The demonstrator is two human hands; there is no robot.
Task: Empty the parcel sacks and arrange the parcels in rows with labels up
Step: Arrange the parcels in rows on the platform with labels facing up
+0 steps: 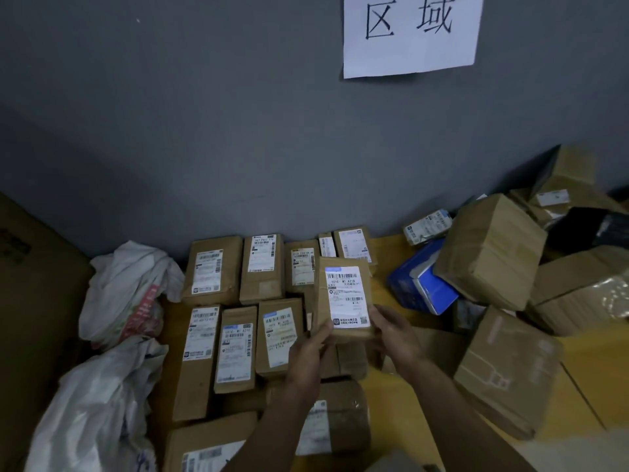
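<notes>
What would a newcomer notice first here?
The left hand and right hand hold a brown cardboard parcel with a white label at the centre. A white paper sign with two black characters hangs on the grey wall, upper right. Crumpled white sacks lie at the left.

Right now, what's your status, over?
Left hand and right hand grip brown cardboard parcel, label up. Held above the rows. Loose brown boxes piled right.

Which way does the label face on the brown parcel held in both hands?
Up. The brown cardboard parcel shows its white barcode label toward the camera, with the left hand and right hand gripping its near end.
</notes>
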